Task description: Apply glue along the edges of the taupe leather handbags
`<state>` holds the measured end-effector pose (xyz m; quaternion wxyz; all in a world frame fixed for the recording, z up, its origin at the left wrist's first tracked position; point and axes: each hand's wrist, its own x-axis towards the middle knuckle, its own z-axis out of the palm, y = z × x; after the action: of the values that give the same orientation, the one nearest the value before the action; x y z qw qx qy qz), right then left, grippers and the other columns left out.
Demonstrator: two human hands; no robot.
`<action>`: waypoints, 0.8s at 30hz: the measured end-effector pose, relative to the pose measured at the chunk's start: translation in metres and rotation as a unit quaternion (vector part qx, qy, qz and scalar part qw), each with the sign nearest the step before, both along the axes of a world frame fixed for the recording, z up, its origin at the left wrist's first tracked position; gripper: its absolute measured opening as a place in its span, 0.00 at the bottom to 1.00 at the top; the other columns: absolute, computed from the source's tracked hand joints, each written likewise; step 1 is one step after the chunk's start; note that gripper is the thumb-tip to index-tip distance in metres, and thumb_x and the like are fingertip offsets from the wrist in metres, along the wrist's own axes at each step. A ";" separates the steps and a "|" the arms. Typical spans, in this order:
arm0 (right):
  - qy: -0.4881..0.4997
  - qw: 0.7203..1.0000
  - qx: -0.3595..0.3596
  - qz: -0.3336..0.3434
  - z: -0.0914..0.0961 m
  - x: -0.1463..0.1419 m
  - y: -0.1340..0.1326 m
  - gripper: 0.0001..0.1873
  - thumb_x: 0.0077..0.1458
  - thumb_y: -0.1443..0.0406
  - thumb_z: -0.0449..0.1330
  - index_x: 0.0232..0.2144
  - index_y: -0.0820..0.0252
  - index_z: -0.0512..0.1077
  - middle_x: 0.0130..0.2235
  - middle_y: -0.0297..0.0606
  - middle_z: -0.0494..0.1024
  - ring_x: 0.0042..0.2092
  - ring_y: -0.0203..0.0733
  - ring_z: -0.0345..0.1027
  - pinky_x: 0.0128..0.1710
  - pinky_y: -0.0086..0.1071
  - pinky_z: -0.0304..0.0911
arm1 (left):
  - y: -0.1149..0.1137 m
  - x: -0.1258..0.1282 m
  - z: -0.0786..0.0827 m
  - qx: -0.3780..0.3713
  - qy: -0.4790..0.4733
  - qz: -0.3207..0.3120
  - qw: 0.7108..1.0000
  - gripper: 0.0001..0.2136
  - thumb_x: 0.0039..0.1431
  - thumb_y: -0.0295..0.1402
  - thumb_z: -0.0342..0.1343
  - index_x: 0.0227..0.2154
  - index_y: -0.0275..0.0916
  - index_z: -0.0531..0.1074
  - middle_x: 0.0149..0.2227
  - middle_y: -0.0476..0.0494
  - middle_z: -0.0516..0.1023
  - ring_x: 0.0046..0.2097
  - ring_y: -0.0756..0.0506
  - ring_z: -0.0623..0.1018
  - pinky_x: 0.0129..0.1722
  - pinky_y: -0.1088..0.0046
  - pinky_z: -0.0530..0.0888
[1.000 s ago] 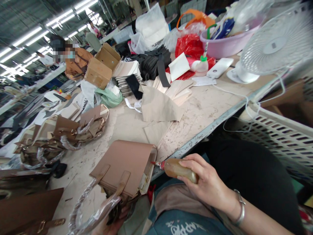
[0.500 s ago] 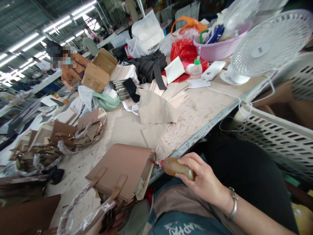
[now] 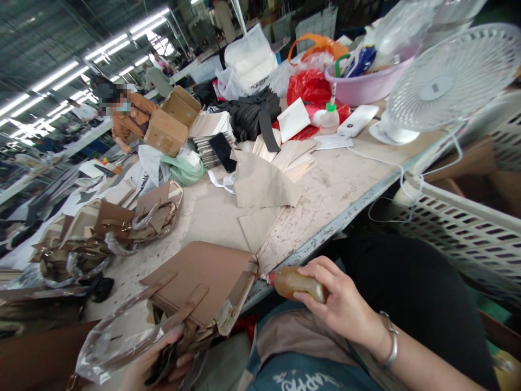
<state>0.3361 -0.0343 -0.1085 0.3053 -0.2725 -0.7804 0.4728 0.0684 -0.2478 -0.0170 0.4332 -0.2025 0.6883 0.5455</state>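
Observation:
In my right hand [image 3: 344,307] is a squeeze bottle [image 3: 297,283] of amber liquid, tilted nearly flat, with its red nozzle against or very near the open side edge of a tan handbag [image 3: 207,274]. The bag lies on the table's front edge, its plastic-wrapped handle [image 3: 101,347] looping out to the left. Partly hidden below it, my left hand [image 3: 152,361] grips the bag's lower end among dark, crumpled material. Whether the nozzle actually touches the bag I cannot tell.
More tan bags [image 3: 109,228] stand on the left. Beige sheets [image 3: 264,182] and a dark phone [image 3: 222,152] lie beyond the handbag. A white fan [image 3: 443,81] stands at the right, above a plastic crate [image 3: 468,217]. Across the table a co-worker [image 3: 132,117] bends over.
My left hand has come further into view, and the bag's handle has swung left. The bottle stays at the bag's edge, its nozzle slightly lower. The whole view has shifted a little.

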 end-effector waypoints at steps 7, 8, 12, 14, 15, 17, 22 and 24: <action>0.027 0.999 -0.020 -0.008 -0.001 -0.001 -0.003 0.17 0.54 0.67 0.63 0.47 0.55 0.67 0.42 0.40 0.67 0.40 0.42 0.67 0.38 0.37 0.68 | 0.004 0.002 0.011 0.003 0.022 -0.002 1.000 0.11 0.37 0.24 0.67 0.23 0.34 0.70 0.20 0.47 0.71 0.17 0.53 0.67 0.14 0.83 0.56; 0.035 0.999 -0.025 -0.001 -0.001 -0.001 -0.004 0.17 0.54 0.67 0.63 0.46 0.54 0.67 0.42 0.40 0.67 0.40 0.42 0.67 0.38 0.36 0.68 | 0.004 0.003 0.012 0.004 0.023 -0.002 1.000 0.11 0.37 0.24 0.67 0.23 0.34 0.70 0.20 0.48 0.71 0.16 0.53 0.66 0.13 0.83 0.55; 0.030 0.998 -0.029 0.041 0.001 -0.003 -0.007 0.17 0.53 0.68 0.63 0.46 0.54 0.67 0.41 0.38 0.68 0.39 0.42 0.67 0.38 0.36 0.68 | 0.008 0.008 0.016 0.008 0.033 -0.001 0.999 0.12 0.35 0.24 0.69 0.23 0.34 0.71 0.21 0.47 0.73 0.16 0.54 0.66 0.13 0.84 0.55; 0.010 0.999 -0.019 0.036 0.002 -0.005 -0.006 0.17 0.53 0.69 0.63 0.45 0.54 0.67 0.41 0.39 0.68 0.39 0.42 0.67 0.38 0.37 0.68 | 0.011 0.006 0.020 0.000 0.026 -0.005 1.000 0.12 0.35 0.24 0.68 0.24 0.34 0.71 0.23 0.44 0.74 0.16 0.53 0.66 0.12 0.83 0.55; 0.000 1.000 -0.009 0.030 0.002 -0.007 -0.006 0.16 0.53 0.69 0.63 0.45 0.54 0.68 0.42 0.39 0.68 0.39 0.42 0.67 0.38 0.37 0.68 | 0.013 0.005 0.022 -0.002 0.024 -0.007 1.000 0.12 0.36 0.24 0.67 0.24 0.34 0.71 0.23 0.43 0.74 0.16 0.53 0.65 0.12 0.83 0.54; -0.015 1.000 0.016 0.023 0.002 -0.008 -0.004 0.16 0.53 0.69 0.63 0.45 0.55 0.68 0.42 0.40 0.68 0.40 0.42 0.67 0.39 0.37 0.68 | 0.021 0.002 0.029 0.004 0.024 -0.012 1.000 0.10 0.38 0.24 0.64 0.25 0.34 0.70 0.24 0.43 0.74 0.16 0.53 0.64 0.11 0.83 0.54; -0.055 0.995 0.066 0.052 0.007 -0.008 -0.003 0.15 0.52 0.69 0.63 0.44 0.55 0.69 0.44 0.40 0.68 0.39 0.41 0.67 0.37 0.35 0.68 | 0.057 -0.009 0.048 0.029 0.016 -0.073 0.997 0.08 0.44 0.21 0.58 0.31 0.33 0.69 0.28 0.37 0.76 0.17 0.53 0.65 0.11 0.83 0.55; -0.075 0.991 0.088 0.065 0.011 -0.008 -0.001 0.14 0.52 0.70 0.62 0.42 0.55 0.70 0.43 0.40 0.68 0.39 0.41 0.67 0.37 0.34 0.68 | 0.076 -0.013 0.054 0.041 0.025 -0.098 0.994 0.08 0.46 0.22 0.57 0.33 0.32 0.70 0.29 0.35 0.77 0.17 0.53 0.65 0.11 0.84 0.55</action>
<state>0.3281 -0.0357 -0.0971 0.2376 -0.2274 -0.8558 0.3993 0.0558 -0.1715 0.0371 0.4755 -0.1023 0.6925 0.5328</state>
